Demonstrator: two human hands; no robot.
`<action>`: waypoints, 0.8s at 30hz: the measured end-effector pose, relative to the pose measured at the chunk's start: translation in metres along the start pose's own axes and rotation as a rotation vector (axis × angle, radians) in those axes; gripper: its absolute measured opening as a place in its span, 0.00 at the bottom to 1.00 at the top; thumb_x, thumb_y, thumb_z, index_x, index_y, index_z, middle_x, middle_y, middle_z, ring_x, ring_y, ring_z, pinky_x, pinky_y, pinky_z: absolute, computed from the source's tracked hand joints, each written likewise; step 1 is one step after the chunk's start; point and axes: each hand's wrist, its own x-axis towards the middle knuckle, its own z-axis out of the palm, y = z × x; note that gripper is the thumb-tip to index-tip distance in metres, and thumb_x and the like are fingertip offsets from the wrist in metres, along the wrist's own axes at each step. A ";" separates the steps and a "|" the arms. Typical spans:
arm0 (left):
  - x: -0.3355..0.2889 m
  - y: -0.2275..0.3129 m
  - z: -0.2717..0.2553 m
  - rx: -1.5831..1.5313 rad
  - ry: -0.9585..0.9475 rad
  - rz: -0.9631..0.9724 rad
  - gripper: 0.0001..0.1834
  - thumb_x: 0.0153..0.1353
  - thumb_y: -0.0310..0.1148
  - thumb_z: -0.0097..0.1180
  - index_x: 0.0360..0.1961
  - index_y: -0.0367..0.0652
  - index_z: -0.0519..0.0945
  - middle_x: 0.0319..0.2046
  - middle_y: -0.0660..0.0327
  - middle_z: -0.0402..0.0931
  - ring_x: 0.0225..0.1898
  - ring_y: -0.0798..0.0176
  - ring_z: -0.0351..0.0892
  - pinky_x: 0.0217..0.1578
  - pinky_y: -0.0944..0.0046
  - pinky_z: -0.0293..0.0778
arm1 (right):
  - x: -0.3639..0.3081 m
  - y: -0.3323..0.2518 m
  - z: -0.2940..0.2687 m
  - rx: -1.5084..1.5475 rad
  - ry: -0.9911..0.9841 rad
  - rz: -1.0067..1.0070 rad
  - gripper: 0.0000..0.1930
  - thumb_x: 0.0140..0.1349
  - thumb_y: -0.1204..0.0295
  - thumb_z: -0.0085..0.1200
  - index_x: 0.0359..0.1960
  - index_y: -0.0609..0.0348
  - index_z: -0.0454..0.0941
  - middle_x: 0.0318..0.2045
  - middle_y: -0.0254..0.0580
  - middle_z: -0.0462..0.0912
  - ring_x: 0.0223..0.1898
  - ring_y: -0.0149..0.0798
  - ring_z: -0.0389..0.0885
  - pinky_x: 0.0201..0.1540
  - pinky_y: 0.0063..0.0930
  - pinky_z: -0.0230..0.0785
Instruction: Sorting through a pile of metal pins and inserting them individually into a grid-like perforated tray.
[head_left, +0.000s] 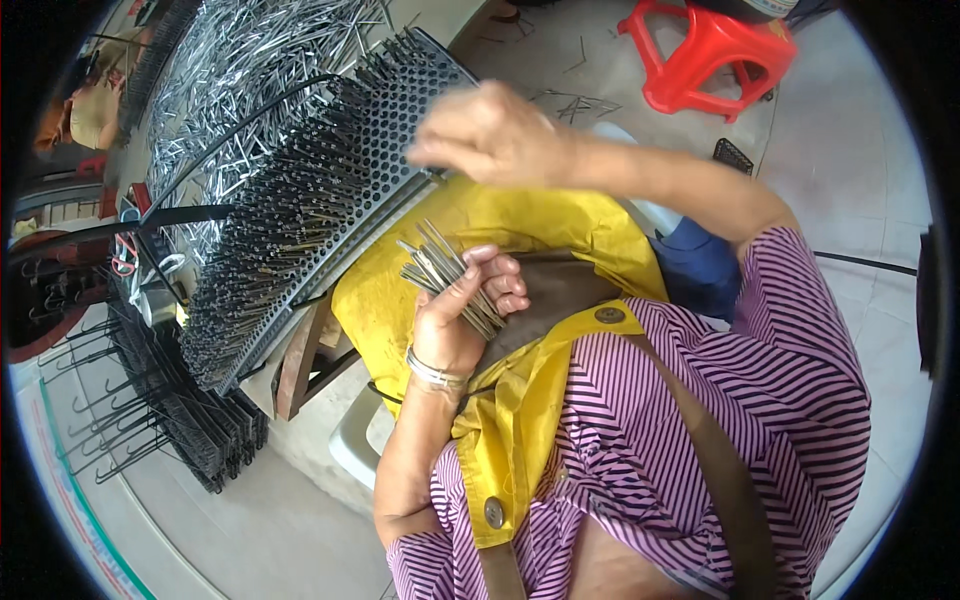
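Note:
My left hand (pixel 452 318) is closed around a loose bundle of thin metal rods (pixel 432 258), held above my lap. Their ends fan out past the thumb and fingers. My right hand (pixel 490 135), slightly blurred, is over the right end of a black perforated rack (pixel 392 150). Its fingers are pinched together, and I cannot make out what is between them. Many dark-tipped rods (pixel 270 225) stand upright in the holes across the rack's left and middle. Bare holes show at the right end, beside my right hand.
A large heap of loose silvery rods (pixel 255 75) lies behind the rack. Black hooked wire racks (pixel 190 400) are stacked at lower left. A red plastic stool (pixel 690 65) stands at upper right, with stray rods (pixel 580 105) on the floor nearby. My yellow apron (pixel 385 300) covers my lap.

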 end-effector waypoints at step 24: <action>-0.001 -0.003 -0.002 0.054 0.089 0.012 0.16 0.58 0.32 0.45 0.45 0.32 0.67 0.42 0.46 0.71 0.43 0.50 0.72 0.45 0.52 0.70 | -0.017 -0.010 -0.024 0.982 0.001 0.849 0.05 0.52 0.76 0.54 0.25 0.67 0.74 0.20 0.42 0.78 0.20 0.32 0.78 0.21 0.24 0.73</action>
